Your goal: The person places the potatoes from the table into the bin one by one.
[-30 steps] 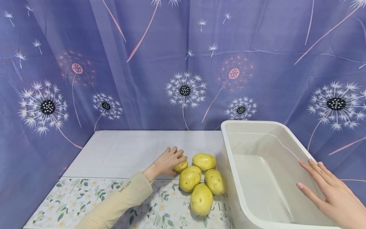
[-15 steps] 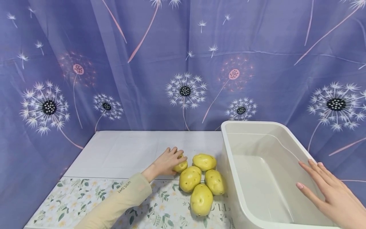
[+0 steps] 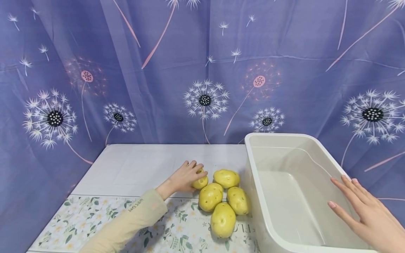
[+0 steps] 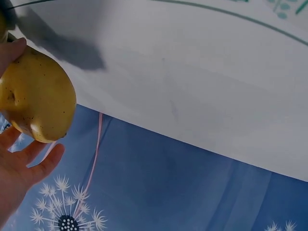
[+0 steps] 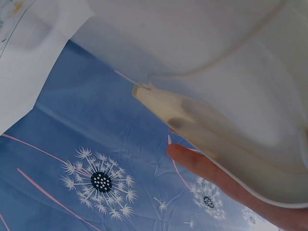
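Observation:
In the head view my left hand (image 3: 182, 178) holds a yellow potato (image 3: 201, 182) on the table, partly hidden under the fingers. The left wrist view shows the thumb on one side of this potato (image 4: 41, 96) and the fingers along the other. Close to its right lie several more potatoes: one at the back (image 3: 226, 178), one in the middle (image 3: 210, 197), one beside the tub (image 3: 238, 200) and one in front (image 3: 223, 220). My right hand (image 3: 368, 211) lies at the right rim of a white plastic tub (image 3: 264, 211), fingers extended. The right wrist view shows one finger (image 5: 207, 171) along the rim.
The deep tub takes up the right side, its left wall close to the nearest potato. A white surface (image 3: 142, 168) covers the table's back, and a floral mat (image 3: 88, 218) its front. A purple dandelion-print curtain (image 3: 158, 88) hangs behind and at the sides.
The left hand stays on the same potato, with only a very slight shift. The right hand, the tub and the other potatoes keep their places.

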Motion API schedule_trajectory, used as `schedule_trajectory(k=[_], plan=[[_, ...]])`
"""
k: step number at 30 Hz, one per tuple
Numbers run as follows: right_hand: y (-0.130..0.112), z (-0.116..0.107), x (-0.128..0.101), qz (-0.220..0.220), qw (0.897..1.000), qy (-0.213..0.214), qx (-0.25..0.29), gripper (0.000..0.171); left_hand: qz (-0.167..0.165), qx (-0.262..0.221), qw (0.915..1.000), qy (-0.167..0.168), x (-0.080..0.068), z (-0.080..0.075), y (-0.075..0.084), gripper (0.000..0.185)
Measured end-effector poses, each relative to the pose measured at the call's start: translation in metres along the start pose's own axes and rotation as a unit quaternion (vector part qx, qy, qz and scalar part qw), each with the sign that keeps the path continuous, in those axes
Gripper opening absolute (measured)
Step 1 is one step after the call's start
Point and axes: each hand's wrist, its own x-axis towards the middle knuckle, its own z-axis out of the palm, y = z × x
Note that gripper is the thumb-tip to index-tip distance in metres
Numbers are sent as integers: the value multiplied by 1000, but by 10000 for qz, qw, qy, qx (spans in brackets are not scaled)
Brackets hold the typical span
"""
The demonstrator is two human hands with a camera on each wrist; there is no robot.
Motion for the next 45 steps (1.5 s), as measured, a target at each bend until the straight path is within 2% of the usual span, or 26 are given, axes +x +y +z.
schedule_trajectory(k=[7, 18, 32, 40, 45], plan=[[0, -2, 1, -110, 9998, 154, 38, 67, 38, 99, 9999, 120, 1, -5, -1, 66], [0, -1, 1, -32, 10000, 61, 52, 67, 58, 40, 9997, 239, -3, -15, 0, 67], [-3, -4, 0, -66, 9999, 101, 69, 66, 120, -200, 9984, 523, -10, -31, 0, 70], [-3, -3, 0, 29, 10000, 27, 79, 66, 169, -103, 9973, 705, -13, -40, 1, 70], [-2, -4, 0, -72, 9998, 137, 109, 66, 274, -9, 9967, 762, -13, -47, 6, 69]])
